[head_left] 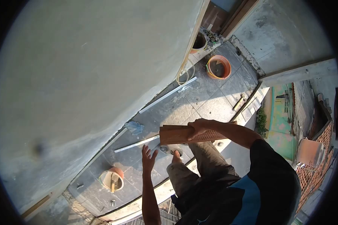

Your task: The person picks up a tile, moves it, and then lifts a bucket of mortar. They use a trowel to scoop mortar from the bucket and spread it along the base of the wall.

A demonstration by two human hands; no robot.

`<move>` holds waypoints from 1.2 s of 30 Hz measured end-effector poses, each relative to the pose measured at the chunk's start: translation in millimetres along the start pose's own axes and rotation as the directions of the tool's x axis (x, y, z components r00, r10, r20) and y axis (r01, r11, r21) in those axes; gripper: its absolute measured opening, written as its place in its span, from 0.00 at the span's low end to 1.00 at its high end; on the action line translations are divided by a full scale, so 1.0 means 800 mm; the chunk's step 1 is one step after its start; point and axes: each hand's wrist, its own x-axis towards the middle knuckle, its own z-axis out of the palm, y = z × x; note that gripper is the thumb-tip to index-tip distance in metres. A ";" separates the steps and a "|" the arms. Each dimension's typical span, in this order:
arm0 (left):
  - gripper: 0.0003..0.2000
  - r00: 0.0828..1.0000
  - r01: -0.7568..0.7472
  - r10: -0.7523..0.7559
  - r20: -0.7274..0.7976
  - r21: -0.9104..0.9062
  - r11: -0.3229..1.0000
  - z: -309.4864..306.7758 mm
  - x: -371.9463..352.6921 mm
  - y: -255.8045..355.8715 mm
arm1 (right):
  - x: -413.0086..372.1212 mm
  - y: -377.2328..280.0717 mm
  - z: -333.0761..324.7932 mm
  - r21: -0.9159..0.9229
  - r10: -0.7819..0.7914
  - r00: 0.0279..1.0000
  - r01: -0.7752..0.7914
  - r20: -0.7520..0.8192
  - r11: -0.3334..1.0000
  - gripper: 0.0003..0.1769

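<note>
My right hand is wrapped over a long reddish-brown plank-like piece, gripping it near its middle. The piece is held in front of my legs, with one plain end toward the wall and a fine lattice pattern showing past my hand. Its exact kind is not clear from this view. My left hand is raised just below the plain end, fingers spread and holding nothing. Under it, a pale straight bar lies on the tiled floor, partly behind the brown piece.
Beside me rises a large grey plastered wall. An orange bucket with a handled tool stands near its base; another orange bucket stands farther along. A long metal bar and blue plastic lie along the wall. A ledge borders a drop.
</note>
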 end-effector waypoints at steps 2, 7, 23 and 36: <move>0.40 0.973 -0.221 0.229 0.015 0.328 0.918 0.049 -0.011 0.021 | -0.020 0.017 -0.002 -0.005 0.034 0.999 -0.034 -0.015 0.999 0.52; 0.32 0.969 -0.205 0.239 -0.056 0.351 0.914 0.119 0.046 0.022 | 0.132 0.136 0.011 -0.062 -0.090 0.991 0.084 -0.098 0.994 0.50; 0.26 0.880 -0.365 0.006 0.475 0.669 0.647 0.326 0.303 -0.182 | 0.446 0.426 0.106 -0.257 -0.194 0.956 0.135 -0.219 0.957 0.49; 0.32 0.663 -0.748 0.112 0.740 0.648 0.146 0.278 0.358 -0.142 | 0.567 0.495 0.114 -0.387 -0.329 0.933 0.251 -0.148 0.887 0.47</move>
